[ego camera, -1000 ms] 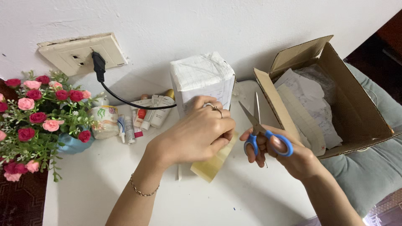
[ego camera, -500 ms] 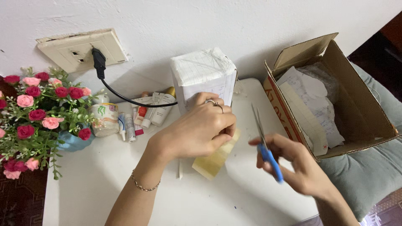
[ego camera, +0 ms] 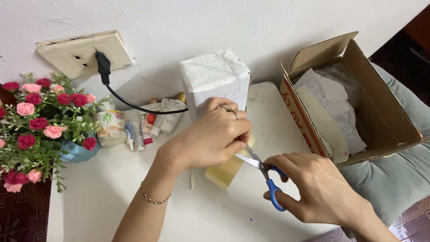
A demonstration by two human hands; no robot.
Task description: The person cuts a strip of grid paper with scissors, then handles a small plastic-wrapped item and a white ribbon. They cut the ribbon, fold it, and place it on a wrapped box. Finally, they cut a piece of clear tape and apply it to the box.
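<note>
Head view, centre frame: left hand clamped knuckles-up over a paper-wrapped box standing on the white surface, fingers pinching a yellowish tape strip trailing toward lower centre. Lower right: right hand curled through blue-handled scissors, blades narrowly parted, tips aimed up-left, meeting the tape just below the left fingers. Long axis of tape diagonal. Right edge: open cardboard box of paper scraps.
</note>
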